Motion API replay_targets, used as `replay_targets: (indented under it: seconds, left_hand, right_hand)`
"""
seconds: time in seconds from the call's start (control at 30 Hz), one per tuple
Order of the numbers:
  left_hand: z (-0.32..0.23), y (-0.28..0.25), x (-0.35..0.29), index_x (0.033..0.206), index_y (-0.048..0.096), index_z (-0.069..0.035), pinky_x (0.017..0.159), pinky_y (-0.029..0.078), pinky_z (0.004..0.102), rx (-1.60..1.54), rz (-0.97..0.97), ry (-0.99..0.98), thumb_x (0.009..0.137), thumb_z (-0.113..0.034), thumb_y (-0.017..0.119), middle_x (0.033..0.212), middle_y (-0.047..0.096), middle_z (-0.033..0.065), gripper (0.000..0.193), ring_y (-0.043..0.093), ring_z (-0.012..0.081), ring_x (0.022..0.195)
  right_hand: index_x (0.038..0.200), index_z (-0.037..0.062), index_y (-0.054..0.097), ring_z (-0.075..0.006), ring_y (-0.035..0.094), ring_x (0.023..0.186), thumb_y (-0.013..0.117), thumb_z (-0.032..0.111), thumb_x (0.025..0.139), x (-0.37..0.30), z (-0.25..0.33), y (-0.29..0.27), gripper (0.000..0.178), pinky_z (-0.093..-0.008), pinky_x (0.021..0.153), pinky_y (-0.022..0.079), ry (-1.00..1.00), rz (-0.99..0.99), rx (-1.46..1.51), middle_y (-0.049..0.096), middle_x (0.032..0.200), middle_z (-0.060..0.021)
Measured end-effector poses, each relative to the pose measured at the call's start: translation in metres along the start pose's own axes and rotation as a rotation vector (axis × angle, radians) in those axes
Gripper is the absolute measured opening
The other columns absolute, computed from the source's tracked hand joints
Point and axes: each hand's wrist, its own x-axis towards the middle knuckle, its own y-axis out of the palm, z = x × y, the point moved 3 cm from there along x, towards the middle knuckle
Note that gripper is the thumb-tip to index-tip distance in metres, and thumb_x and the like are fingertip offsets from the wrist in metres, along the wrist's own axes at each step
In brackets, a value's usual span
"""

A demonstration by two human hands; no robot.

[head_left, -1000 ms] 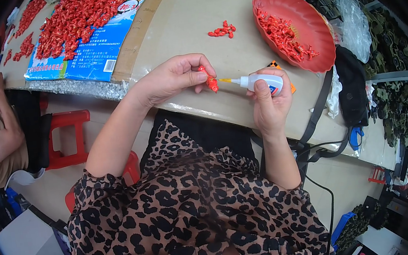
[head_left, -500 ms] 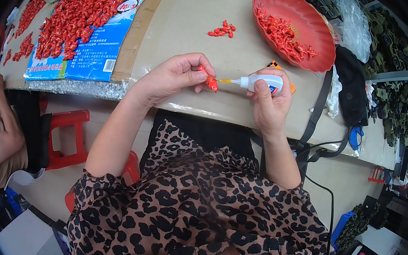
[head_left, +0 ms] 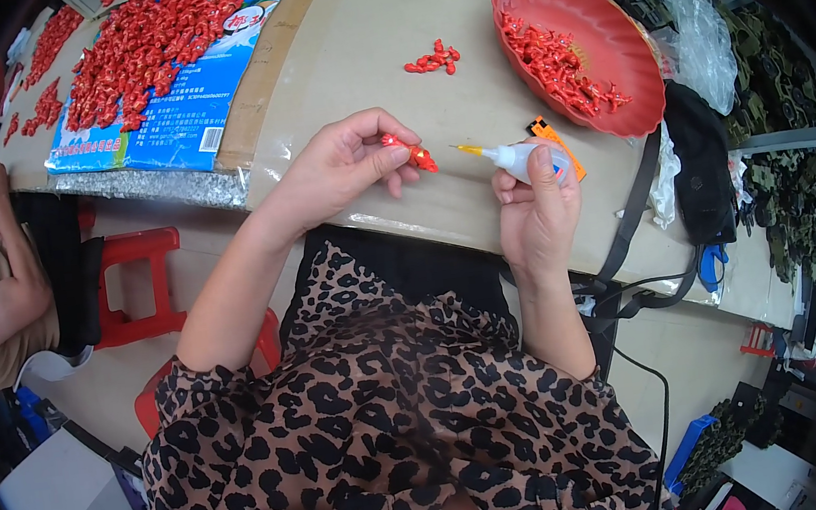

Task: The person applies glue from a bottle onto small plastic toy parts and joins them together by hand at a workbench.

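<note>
Between the thumb and fingers of my left hand is a small glossy red figurine with a pale patch on it. My right hand grips a white glue bottle, its narrow yellow tip turned toward the figurine and a short gap away from it. Farther back on the table lies a little group of red pieces. A red scalloped bowl at the right holds many small red pieces.
A big heap of red pieces covers part of a blue printed sheet at the far left. Behind my right hand lies an orange and black item. A black strap hangs over the table edge. Another person's arm shows at left, near a red stool.
The glue bottle's tip has drawn back from the figurine, widening the gap. The figurine has been turned in my left fingers, and the pale patch on it now shows.
</note>
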Motion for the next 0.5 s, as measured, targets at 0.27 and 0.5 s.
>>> replay_targets:
  seconds: [0.27,0.5]
  left_hand:
    - [0.009,0.017,-0.010,0.084,0.049,0.000,0.069,0.046,0.0263,-0.193,-0.125,0.132,0.080,-0.001,0.050,0.094,0.054,0.0154,0.005,0.055,0.0172,0.083]
    - [0.014,0.014,-0.010,0.084,0.048,-0.001,0.070,0.045,0.0261,-0.211,-0.120,0.125,0.080,-0.001,0.050,0.095,0.053,0.0149,0.005,0.054,0.0159,0.081]
  right_hand:
    - [0.090,0.0015,0.045,-0.0094,0.048,0.057,0.055,0.012,0.081,-0.005,-0.003,-0.005,0.017,-0.0201,0.050,0.037,-0.017,0.037,-0.065,0.052,0.074,-0.0059]
    - [0.090,0.0016,0.045,-0.0082,0.048,0.057,0.060,0.012,0.077,-0.009,0.003,-0.003,0.022,-0.0186,0.051,0.039,-0.024,0.060,-0.159,0.052,0.074,-0.0054]
